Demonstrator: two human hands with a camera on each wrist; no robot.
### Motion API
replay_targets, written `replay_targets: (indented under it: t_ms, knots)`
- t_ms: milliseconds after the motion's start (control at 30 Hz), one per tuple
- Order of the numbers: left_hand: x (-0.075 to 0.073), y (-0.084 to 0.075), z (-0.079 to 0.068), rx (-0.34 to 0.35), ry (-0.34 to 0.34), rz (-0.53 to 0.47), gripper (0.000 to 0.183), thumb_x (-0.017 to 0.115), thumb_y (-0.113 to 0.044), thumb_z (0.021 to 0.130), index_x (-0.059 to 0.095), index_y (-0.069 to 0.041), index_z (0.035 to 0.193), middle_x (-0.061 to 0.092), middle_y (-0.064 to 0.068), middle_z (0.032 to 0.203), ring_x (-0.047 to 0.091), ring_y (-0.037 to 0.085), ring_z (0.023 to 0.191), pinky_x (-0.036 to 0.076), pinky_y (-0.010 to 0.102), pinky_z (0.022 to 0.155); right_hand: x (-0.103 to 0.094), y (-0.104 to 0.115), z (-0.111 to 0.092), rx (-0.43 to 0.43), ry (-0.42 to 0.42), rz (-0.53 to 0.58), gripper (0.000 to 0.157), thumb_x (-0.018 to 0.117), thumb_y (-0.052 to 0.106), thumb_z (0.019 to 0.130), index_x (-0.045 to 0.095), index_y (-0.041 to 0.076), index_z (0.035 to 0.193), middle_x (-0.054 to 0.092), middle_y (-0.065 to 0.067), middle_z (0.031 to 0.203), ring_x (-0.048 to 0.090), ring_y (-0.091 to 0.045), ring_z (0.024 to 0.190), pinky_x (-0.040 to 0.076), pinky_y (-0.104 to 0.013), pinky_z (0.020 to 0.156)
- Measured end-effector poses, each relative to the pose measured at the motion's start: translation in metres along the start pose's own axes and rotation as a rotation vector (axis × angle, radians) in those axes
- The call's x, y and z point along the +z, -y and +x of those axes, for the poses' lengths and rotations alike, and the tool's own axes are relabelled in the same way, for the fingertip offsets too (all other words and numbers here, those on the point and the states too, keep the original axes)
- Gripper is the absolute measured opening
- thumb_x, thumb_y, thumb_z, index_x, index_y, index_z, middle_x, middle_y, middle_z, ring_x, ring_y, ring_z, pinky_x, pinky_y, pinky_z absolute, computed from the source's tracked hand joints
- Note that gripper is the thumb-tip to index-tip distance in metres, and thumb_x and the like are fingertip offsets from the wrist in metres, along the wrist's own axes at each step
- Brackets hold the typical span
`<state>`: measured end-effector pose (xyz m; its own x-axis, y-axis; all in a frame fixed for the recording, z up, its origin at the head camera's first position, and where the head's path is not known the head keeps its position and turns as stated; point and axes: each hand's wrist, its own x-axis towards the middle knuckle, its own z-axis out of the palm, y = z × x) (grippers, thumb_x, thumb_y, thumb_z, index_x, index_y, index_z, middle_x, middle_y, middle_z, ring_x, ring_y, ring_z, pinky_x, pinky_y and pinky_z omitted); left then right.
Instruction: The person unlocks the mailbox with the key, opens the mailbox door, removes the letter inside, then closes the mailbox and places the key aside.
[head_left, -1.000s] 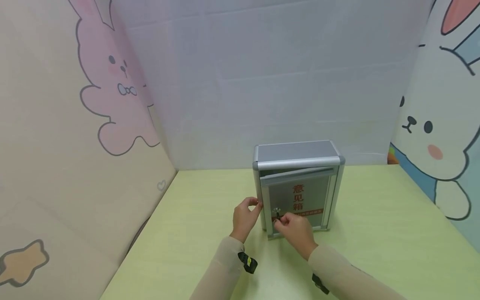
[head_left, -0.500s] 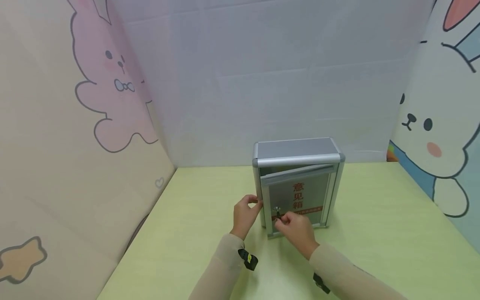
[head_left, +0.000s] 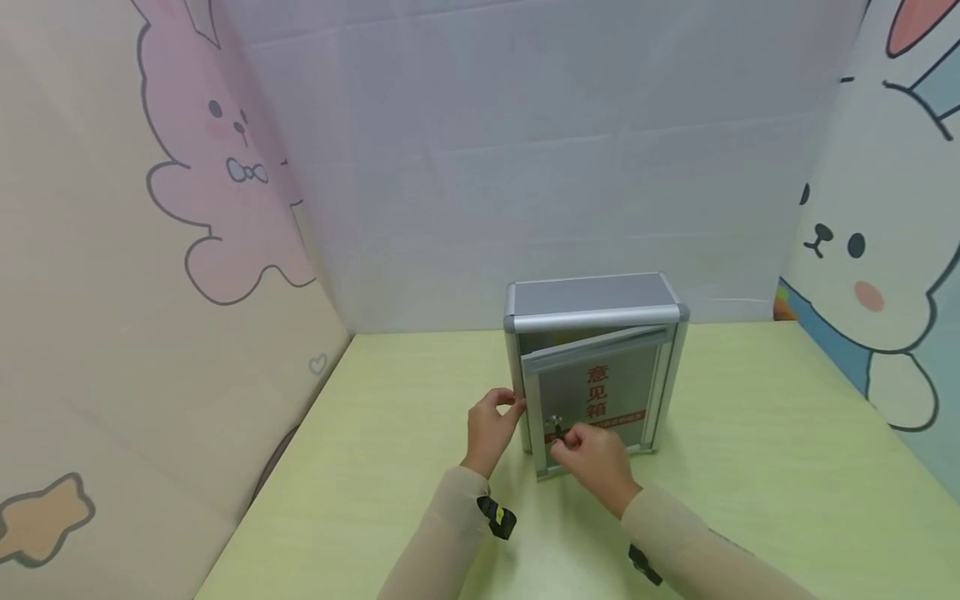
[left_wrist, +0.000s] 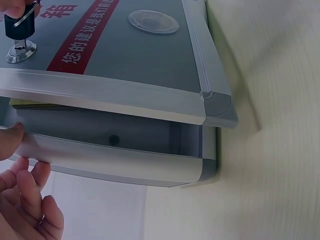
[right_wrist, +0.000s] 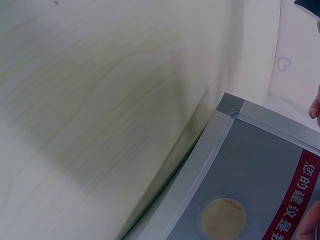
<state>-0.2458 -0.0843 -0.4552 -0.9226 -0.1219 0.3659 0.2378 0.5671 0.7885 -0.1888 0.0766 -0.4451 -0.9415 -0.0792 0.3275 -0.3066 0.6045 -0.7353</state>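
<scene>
– Door [head_left: 566,387] swung slightly farther out over the last second; gap along its free edge now wider. Both hands roughly where they were.

– Location of the unit?

– Silver-framed suggestion box [head_left: 592,302], standing upright on the pale green table [head_left: 360,483], near the back curtain [head_left: 465,242].

– Handling estimate?

– Judged fairly light and hollow: stiff, thin panels, smooth trim likely a little slippery. Door should turn with small force; body could slide if not steadied. Best holds: side rim for the body, key for the door. Key shank is probably the weak point; avoid bending it sideways.

– State of the hands?

– Right hand [head_left: 600,467]: fingertips close together, pinching the black-headed key [left_wrist: 20,27], which sits in the door lock [left_wrist: 22,51]. Left hand [head_left: 491,433]: narrow grip on the body's side rim [left_wrist: 110,160], thumb at the inner edge, fingers outside, some loosely bent.
</scene>
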Motion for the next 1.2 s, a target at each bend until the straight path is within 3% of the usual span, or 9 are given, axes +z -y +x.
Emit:
replay_targets:
  t_ms: [233,767,1200]
  knots:
    - [-0.003,-0.003,-0.001,0.006,-0.011,0.031,0.014,0.072,-0.012,0.085,0.067,-0.001,0.091,0.070,0.012,0.090,0.065,0.030,0.089,0.050,0.044,0.076,-0.001,-0.001,-0.002,-0.046,-0.012,-0.029,0.017,0.067,0.009,0.074,0.055,0.010,0.061,0.047,0.008,0.052,0.038,-0.006,0.047,0.032,-0.022,0.045]
    - [-0.004,-0.006,0.001,-0.027,0.007,0.079,0.021,0.072,-0.021,0.086,0.067,-0.003,0.096,0.070,0.010,0.095,0.066,0.029,0.089,0.050,0.040,0.069,-0.003,-0.011,-0.002,-0.262,-0.122,-0.073,0.020,0.063,0.009,0.067,0.048,0.015,0.056,0.037,0.014,0.047,0.028,0.003,0.045,0.028,-0.020,0.043]
    - [-0.003,-0.002,-0.002,-0.048,0.023,0.071,0.023,0.072,-0.023,0.086,0.067,-0.003,0.096,0.070,0.011,0.095,0.065,0.032,0.089,0.050,0.040,0.068,-0.003,-0.013,-0.010,-0.229,-0.102,-0.093,0.020,0.063,0.010,0.068,0.047,0.015,0.057,0.036,0.014,0.048,0.028,0.003,0.046,0.026,-0.020,0.043]
